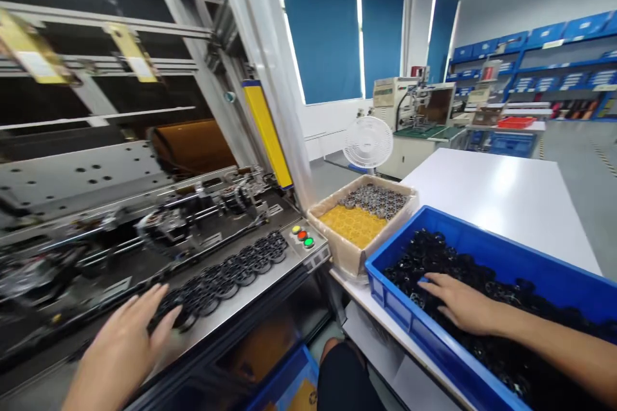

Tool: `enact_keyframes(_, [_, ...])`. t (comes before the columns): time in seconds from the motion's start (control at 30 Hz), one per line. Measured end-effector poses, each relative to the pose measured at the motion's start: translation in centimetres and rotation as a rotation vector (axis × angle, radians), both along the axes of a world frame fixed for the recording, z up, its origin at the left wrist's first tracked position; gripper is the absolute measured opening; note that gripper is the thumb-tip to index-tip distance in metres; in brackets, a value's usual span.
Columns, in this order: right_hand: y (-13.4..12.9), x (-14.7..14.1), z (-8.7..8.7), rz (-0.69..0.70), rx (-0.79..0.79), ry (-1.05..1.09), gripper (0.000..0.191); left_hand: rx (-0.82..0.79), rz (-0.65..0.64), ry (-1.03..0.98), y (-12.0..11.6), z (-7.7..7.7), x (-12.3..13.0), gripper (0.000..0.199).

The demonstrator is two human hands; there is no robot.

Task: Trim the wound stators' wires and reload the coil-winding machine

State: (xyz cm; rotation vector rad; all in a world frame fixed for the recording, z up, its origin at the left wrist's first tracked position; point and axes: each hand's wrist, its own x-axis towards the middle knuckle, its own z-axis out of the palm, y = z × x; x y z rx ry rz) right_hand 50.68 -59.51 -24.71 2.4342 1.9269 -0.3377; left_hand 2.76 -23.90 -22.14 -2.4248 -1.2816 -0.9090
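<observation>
My left hand [126,341], a little blurred, is at the near end of a row of black ring-shaped plastic parts [231,275] on the machine's metal ledge. Its fingers are stretched out with the thumb apart, beside the closest rings; whether it touches them I cannot tell. My right hand [463,304] reaches into a blue plastic bin [409,327] heaped with loose black parts [501,292]. Fingers and thumb are apart there, over the heap, and a small blue spot [424,279] shows at the fingertips. I see nothing gripped in either hand.
Behind the ledge stands the machine with rods and mechanisms [168,221]. Coloured push buttons [303,236] sit at the ledge's end. A lined box [359,257] holds yellow sheet material and grey parts. Beyond are a white fan [369,142] and a white table [496,189].
</observation>
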Motion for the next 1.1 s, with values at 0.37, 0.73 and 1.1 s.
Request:
enact_keyframes(0.37, [1.4,0.3,-1.1,-0.005,-0.178,-0.021,0.03,-0.356,-0.547,0.391,-2.8,5.5,37.1,0.031])
enact_keyframes(0.73, [1.3,0.0,0.3,0.01,-0.306,-0.029,0.026,-0.439,-0.584,0.541,-1.2,0.7,44.8,0.037])
enact_keyframes(1.1, [1.5,-0.8,1.5,0.007,-0.118,0.009,0.049,-0.49,-0.552,0.444,-4.2,2.6,45.0,0.036])
